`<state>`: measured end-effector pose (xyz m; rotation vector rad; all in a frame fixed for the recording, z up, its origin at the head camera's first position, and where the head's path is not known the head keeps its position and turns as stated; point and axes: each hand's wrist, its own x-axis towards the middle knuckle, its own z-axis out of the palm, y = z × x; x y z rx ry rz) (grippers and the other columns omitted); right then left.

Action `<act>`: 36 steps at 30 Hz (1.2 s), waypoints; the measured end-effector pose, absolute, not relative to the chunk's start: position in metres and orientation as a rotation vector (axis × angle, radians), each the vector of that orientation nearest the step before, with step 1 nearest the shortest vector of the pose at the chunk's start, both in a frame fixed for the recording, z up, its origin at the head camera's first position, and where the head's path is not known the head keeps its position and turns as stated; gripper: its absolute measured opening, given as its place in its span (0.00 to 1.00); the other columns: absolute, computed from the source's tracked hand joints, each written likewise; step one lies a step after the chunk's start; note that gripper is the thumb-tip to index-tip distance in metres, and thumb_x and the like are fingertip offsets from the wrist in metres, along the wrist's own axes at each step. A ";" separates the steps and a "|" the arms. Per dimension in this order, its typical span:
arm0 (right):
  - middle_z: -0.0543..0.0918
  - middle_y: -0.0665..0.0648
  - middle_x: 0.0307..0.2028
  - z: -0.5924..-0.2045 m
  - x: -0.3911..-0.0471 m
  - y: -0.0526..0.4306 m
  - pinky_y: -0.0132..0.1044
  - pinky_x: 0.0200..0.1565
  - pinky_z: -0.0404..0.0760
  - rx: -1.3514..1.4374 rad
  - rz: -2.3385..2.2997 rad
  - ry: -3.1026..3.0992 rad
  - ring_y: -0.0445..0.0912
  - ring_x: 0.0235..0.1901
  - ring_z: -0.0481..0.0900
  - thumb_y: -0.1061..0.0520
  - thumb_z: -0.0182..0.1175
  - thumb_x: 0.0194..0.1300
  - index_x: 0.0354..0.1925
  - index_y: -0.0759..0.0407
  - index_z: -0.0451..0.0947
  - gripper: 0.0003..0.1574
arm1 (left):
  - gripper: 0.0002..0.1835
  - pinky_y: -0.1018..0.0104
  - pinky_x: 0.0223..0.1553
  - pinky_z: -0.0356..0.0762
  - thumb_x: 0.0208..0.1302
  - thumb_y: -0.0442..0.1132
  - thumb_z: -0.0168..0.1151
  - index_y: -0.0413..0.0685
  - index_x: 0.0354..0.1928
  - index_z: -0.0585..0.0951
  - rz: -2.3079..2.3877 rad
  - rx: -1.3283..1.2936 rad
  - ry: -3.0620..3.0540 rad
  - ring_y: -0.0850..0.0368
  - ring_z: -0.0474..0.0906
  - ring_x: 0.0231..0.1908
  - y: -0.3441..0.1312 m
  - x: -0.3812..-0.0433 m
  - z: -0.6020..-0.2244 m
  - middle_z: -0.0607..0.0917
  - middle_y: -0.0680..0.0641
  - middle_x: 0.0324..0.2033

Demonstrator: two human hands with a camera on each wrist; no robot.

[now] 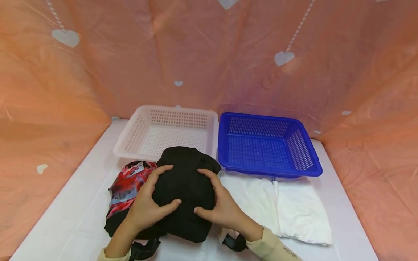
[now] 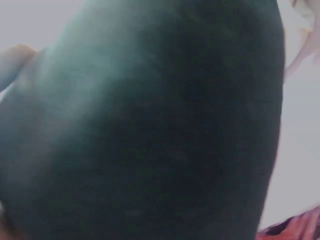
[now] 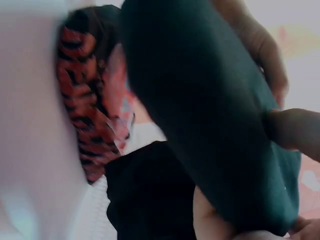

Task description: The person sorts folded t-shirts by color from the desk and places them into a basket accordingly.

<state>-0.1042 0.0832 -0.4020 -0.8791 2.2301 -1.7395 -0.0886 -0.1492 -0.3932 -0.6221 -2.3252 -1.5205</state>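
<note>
A folded black garment (image 1: 186,185) is gripped between both hands near the table's front. My left hand (image 1: 151,201) curls round its left side and my right hand (image 1: 217,203) round its right side, with fingers on top and thumbs at the front. The black cloth fills the left wrist view (image 2: 150,130) and crosses the right wrist view (image 3: 210,115). Under it and to the left lies a red, black and white patterned garment (image 1: 128,185) (image 3: 87,115); part of it is hidden by the black one.
A white basket (image 1: 176,110) and a blue basket (image 1: 267,172) stand side by side at the back, with nothing in them. Two folded white cloths (image 1: 300,210) lie at the front right. A white table cover (image 1: 75,217) and orange sheeting surround everything.
</note>
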 end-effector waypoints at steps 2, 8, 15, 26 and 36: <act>0.70 0.55 0.63 -0.394 -0.109 0.083 0.38 0.52 0.79 -0.892 -1.717 2.277 0.49 0.54 0.78 0.65 0.68 0.53 0.71 0.36 0.50 0.57 | 0.48 0.78 0.52 0.72 0.42 0.30 0.77 0.52 0.67 0.65 -1.498 -0.621 -2.335 0.65 0.74 0.51 -0.150 -0.092 -0.389 0.73 0.49 0.61; 0.68 0.53 0.64 -0.371 -0.128 0.079 0.43 0.52 0.78 -0.963 -1.641 2.464 0.48 0.56 0.75 0.66 0.69 0.51 0.70 0.37 0.53 0.57 | 0.47 0.78 0.55 0.69 0.44 0.27 0.75 0.48 0.68 0.63 -1.454 -0.657 -2.325 0.65 0.72 0.54 -0.154 -0.108 -0.370 0.71 0.46 0.62; 0.66 0.54 0.67 -0.343 -0.167 0.071 0.48 0.57 0.75 -1.130 -1.588 2.652 0.49 0.59 0.72 0.67 0.68 0.51 0.70 0.43 0.55 0.55 | 0.43 0.78 0.57 0.67 0.46 0.22 0.68 0.44 0.67 0.64 -1.433 -0.814 -2.187 0.64 0.71 0.55 -0.161 -0.143 -0.342 0.72 0.42 0.60; 0.68 0.61 0.63 -0.338 -0.242 0.044 0.46 0.65 0.69 -1.328 -1.419 2.927 0.50 0.63 0.68 0.71 0.64 0.53 0.70 0.52 0.55 0.50 | 0.37 0.52 0.61 0.66 0.51 0.24 0.67 0.45 0.65 0.66 -1.367 -0.619 -2.212 0.48 0.68 0.61 -0.172 -0.212 -0.338 0.70 0.41 0.62; 0.67 0.60 0.64 -0.375 -0.267 0.028 0.49 0.64 0.70 -1.076 -1.428 2.917 0.53 0.64 0.69 0.71 0.64 0.55 0.70 0.47 0.57 0.50 | 0.36 0.39 0.65 0.58 0.53 0.26 0.69 0.45 0.64 0.66 -1.352 -0.474 -2.295 0.40 0.62 0.67 -0.181 -0.238 -0.379 0.69 0.38 0.64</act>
